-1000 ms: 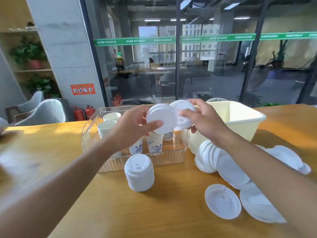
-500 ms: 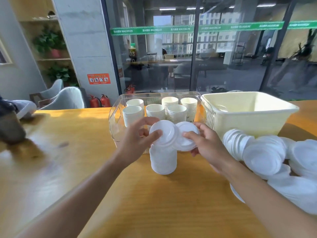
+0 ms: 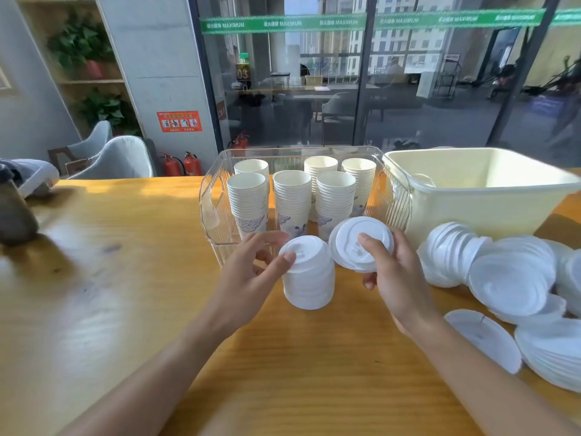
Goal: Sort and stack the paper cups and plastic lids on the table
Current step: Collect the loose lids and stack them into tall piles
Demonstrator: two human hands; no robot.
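While my left hand (image 3: pixel 251 272) pinches the top of the upright stack of white plastic lids (image 3: pixel 308 273) at frame centre, my right hand (image 3: pixel 394 275) grips one round, ridged white lid (image 3: pixel 361 242), tilted.

Behind them, nested white paper cups (image 3: pixel 294 199) fill a ribbed clear plastic bin (image 3: pixel 213 215) on the glossy wooden table (image 3: pixel 125 294); loose lids (image 3: pixel 509 278) sprawl at right.

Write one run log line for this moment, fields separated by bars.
left hand: setting lid on upright stack of white plastic lids | right hand: holding loose white plastic lid | paper cup stacks: in clear bin
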